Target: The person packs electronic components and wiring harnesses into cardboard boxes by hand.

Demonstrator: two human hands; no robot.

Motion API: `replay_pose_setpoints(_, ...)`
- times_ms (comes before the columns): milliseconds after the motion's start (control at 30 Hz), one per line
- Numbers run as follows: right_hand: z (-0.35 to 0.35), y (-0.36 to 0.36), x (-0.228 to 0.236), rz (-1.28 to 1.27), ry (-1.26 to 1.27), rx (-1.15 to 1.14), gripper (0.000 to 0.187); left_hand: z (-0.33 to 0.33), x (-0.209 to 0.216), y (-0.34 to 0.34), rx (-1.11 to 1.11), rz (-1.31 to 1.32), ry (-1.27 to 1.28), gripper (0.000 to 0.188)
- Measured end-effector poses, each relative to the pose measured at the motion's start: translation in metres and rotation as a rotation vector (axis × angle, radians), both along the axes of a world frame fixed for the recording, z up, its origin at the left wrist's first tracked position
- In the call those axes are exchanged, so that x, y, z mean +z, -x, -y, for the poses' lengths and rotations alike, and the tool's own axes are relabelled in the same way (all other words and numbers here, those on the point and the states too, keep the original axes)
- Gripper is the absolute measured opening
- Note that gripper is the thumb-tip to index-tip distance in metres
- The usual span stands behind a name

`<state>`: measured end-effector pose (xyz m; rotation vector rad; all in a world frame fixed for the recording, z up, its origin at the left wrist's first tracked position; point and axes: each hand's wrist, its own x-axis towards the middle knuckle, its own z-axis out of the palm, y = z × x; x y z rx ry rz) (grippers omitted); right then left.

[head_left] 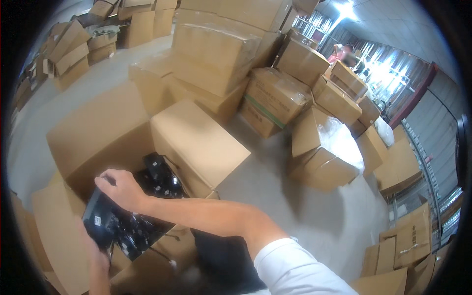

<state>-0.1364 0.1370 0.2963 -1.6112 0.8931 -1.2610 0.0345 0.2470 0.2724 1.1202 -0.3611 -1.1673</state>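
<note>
A flat-sided black piece (101, 211) with a small white label sits near the left edge of the open carton (110, 140), right hand (120, 189) curled at its far end, left hand (92, 243) alongside, whether either grip pinches it I cannot tell.

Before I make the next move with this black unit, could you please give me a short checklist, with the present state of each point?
1. Carton open: ok, its flaps are spread.
2. Right hand placed: ok, at the far end of the black unit.
3. Left hand placed: ok, at the unit's near left side.
4. Firm grip: cannot tell; fingertips are partly hidden.
5. Loose cables out of the way: not ok, one cable lies over the carton's near side.
6. Free space around the unit: not ok, other black units sit close by.
</note>
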Motion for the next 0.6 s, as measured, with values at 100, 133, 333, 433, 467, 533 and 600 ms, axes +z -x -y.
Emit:
replay_pose_setpoints(100,-0.009,0.01,0.018,0.081,0.0,0.096,0.033,-0.018,0.024,-0.026,-0.386,0.528,0.016,0.049)
replay_pose_setpoints(133,-0.012,0.009,0.019,0.019,0.023,0.145,0.033,-0.021,0.019,-0.041,-0.484,0.563,0.016,0.055)
replay_pose_setpoints(333,-0.005,-0.002,-0.004,-0.016,0.076,0.279,0.036,-0.019,0.012,-0.073,-0.786,0.6,-0.099,0.075)
replay_pose_setpoints(433,0.004,-0.007,0.014,0.467,-0.567,0.481,0.056,-0.031,0.027,-0.112,-0.564,0.391,0.2,0.072)
replay_pose_setpoints(467,0.003,-0.01,0.015,0.541,-0.639,0.518,0.065,-0.036,0.018,-0.132,-0.397,0.386,0.256,0.075)
replay_pose_setpoints(533,-0.006,-0.016,0.01,0.406,-0.541,0.625,0.068,-0.046,0.012,-0.16,-0.165,0.287,0.267,0.078)
replay_pose_setpoints(600,-0.01,-0.014,-0.003,0.089,-0.206,0.699,0.041,-0.053,0.033,-0.176,-0.173,0.603,0.279,0.077)
